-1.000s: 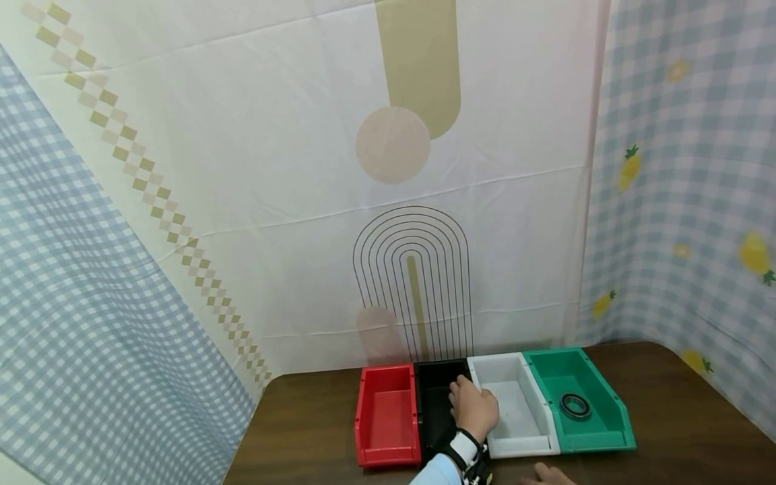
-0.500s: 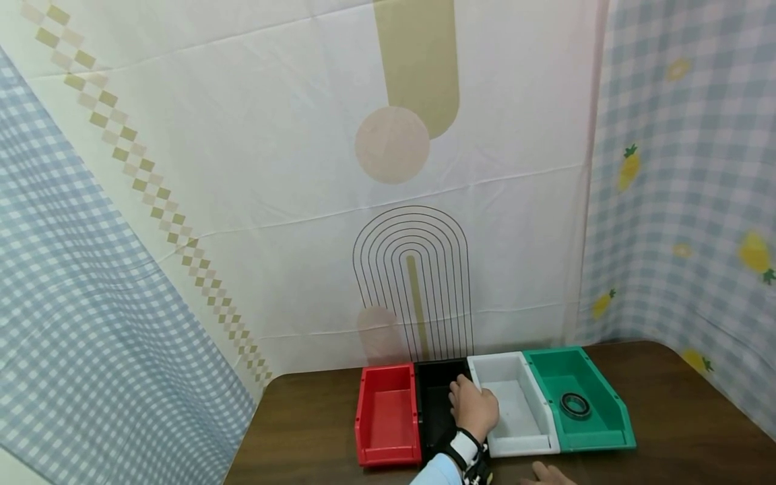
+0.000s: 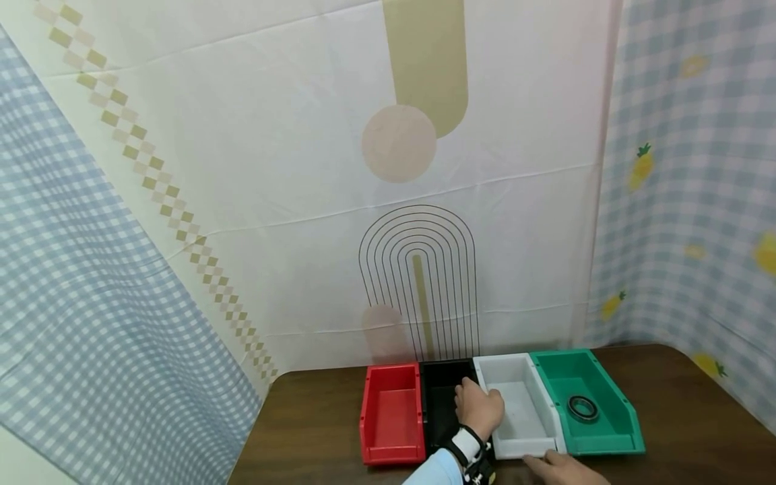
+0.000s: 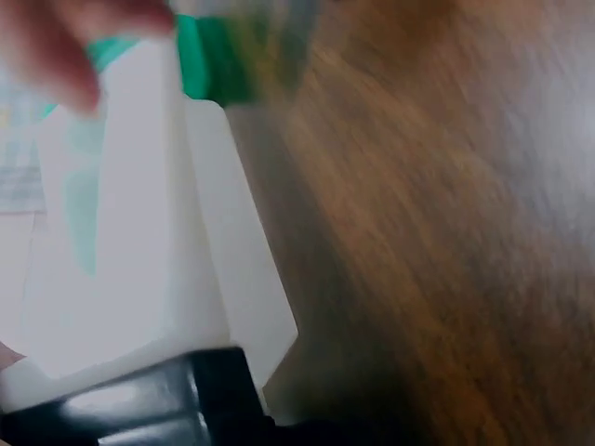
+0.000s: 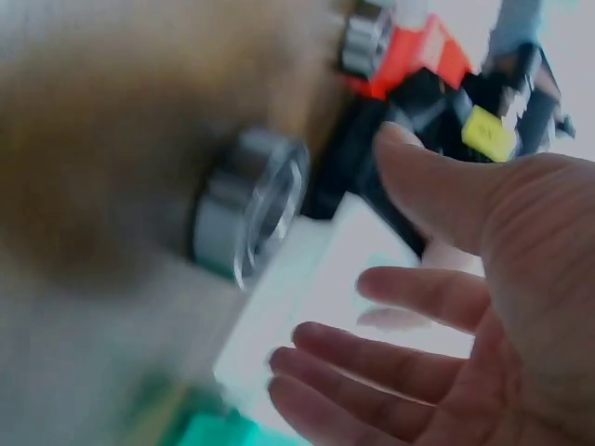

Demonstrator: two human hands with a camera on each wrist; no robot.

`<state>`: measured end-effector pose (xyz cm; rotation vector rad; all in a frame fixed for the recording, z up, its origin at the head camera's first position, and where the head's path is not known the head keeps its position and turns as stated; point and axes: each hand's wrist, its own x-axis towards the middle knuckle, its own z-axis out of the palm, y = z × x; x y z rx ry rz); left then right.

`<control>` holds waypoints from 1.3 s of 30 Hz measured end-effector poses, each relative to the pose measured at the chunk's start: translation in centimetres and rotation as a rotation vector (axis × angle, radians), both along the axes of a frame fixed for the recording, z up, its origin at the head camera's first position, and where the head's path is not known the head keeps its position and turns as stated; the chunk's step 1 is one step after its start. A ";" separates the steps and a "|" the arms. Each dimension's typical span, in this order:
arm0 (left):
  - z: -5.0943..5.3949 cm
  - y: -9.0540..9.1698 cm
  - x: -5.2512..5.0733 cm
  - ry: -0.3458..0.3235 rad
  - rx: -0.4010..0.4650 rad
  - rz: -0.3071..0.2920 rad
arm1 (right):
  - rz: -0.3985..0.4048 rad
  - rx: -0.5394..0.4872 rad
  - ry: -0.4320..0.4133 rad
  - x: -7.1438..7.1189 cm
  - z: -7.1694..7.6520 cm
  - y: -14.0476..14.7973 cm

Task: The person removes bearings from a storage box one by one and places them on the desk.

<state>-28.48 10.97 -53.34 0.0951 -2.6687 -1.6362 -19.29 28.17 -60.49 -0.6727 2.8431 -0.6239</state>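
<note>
My left hand [image 3: 480, 407], with a strap at its wrist, rests over the wall between the black bin [image 3: 438, 414] and the white bin [image 3: 515, 404]. Its fingertips hang on the black bin's side; whether they grip the wall is hard to see. In front of the white bin is my right hand [image 3: 564, 468], palm showing and fingers spread in the right wrist view, holding nothing. Near it a steel ball bearing [image 5: 251, 204] stands on edge on the table. Another bearing [image 5: 367, 37] stands farther off. Blurred fingers [image 4: 74, 46] cross the left wrist view.
The red bin [image 3: 393, 417] is at the row's left end, the green bin [image 3: 609, 431] at its right end. A ball bearing [image 3: 583, 409] lies flat in the green bin. Patterned cloth [image 3: 303, 168] hangs behind the wooden table [image 3: 303, 431].
My right hand has come farther into the head view, up to the white bin's front edge. The left hand stays over the bin wall. The head view has shifted slightly.
</note>
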 end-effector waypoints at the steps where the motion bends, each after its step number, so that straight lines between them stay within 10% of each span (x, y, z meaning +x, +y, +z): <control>1: 0.0 -0.1 0.1 -0.009 0.013 -0.002 | -0.047 -0.006 0.000 0.3 1.6 -0.3; 5: 0.4 -0.6 0.9 -0.009 0.041 -0.012 | -0.302 0.032 -0.040 2.2 8.3 -2.1; 9: 1.1 -1.0 2.5 0.001 0.048 -0.064 | -0.414 0.052 0.079 3.3 11.4 -1.6; 21: 3.6 -2.5 8.4 0.005 0.096 -0.256 | -0.492 0.041 0.224 4.5 10.4 3.2; 39: 3.7 2.1 8.3 -0.026 0.158 -0.267 | -0.552 -0.050 0.443 4.8 10.5 3.0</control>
